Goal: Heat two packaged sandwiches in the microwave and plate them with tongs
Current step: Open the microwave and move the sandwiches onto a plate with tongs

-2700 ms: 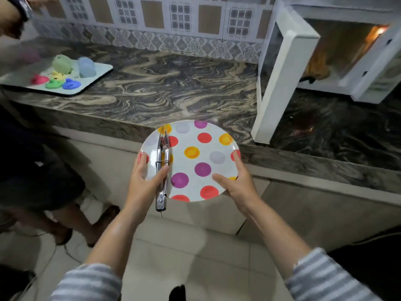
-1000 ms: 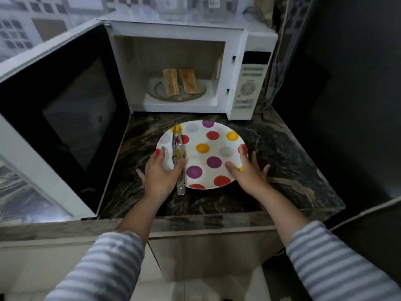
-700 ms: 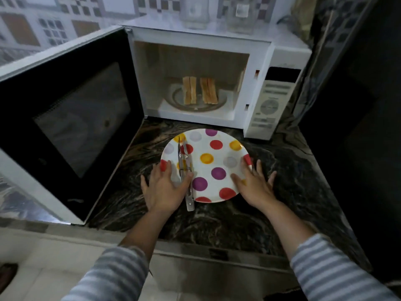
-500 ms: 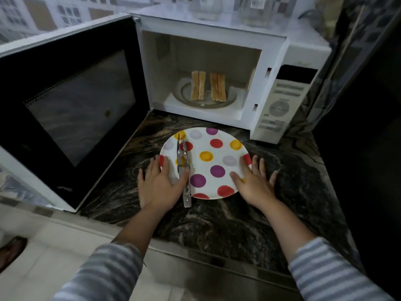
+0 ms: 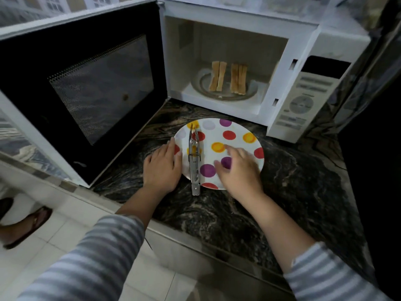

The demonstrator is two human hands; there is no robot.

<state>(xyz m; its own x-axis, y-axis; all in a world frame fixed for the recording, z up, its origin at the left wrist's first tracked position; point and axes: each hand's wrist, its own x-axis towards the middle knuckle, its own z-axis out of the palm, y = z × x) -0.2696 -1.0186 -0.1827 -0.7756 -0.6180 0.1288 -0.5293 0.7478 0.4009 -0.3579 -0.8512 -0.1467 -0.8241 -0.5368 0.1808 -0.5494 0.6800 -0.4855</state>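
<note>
Sandwiches (image 5: 227, 78) sat upright on microwave (image 5: 321, 68) turntable, door open. Plate (image 5: 236, 131) on counter (image 5: 293, 181) w/ tongs (image 5: 194, 157) across it. L hand (image 5: 161, 168) flat beside plate, R hand (image 5: 238, 170) over it, fingers relaxed, both holding nothing.

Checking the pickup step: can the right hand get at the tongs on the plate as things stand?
Probably yes. The right hand hovers open over the plate, just right of the tongs, with nothing between them. The left hand lies on the tongs' other side, off them.
</note>
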